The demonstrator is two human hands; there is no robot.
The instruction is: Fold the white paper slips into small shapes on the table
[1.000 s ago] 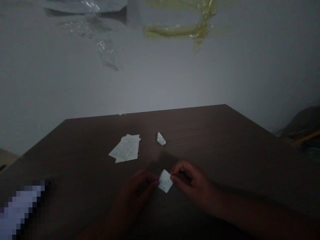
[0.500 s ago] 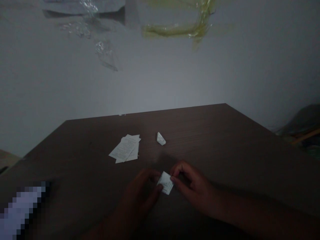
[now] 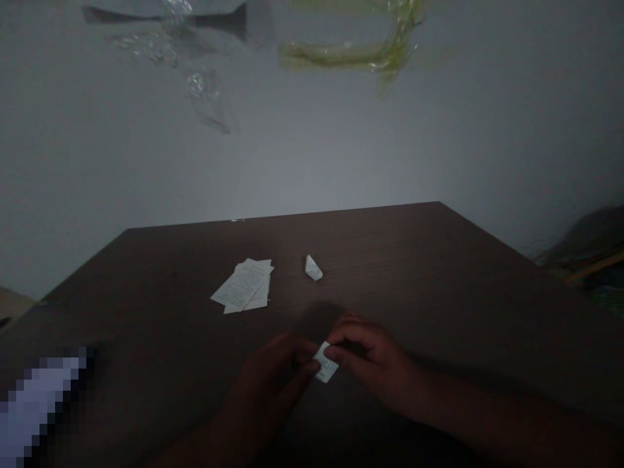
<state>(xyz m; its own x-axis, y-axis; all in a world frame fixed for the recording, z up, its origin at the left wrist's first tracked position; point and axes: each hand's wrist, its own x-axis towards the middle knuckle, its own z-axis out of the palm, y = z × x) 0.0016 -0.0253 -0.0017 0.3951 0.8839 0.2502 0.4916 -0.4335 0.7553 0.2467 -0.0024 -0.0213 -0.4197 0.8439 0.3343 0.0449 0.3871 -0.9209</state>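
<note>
A small folded piece of printed paper (image 3: pixel 327 368) is held between my two hands, low over the near part of the table. My left hand (image 3: pixel 277 370) pinches its left side between thumb and fingers. On its upper right edge, my right hand (image 3: pixel 368 361) has thumb and forefinger closed. Fingers hide parts of the paper's edges. Beyond my hands lies a small folded paper piece (image 3: pixel 313 268), angular in shape. Left of it rests a loose stack of printed paper sheets (image 3: pixel 244 286), fanned at different angles.
The dark wooden table (image 3: pixel 390 260) meets a pale wall (image 3: pixel 316 143) bearing clear and yellow tape (image 3: pixel 336 57). A pixelated bright object (image 3: pixel 41 396) lies at the near left. Dark items (image 3: pixel 595 247) stand beyond the table's right edge.
My right hand has shifted slightly left, its thumb now further over the paper. The held paper shows a smaller, narrower face. The stack and the other folded piece stay put.
</note>
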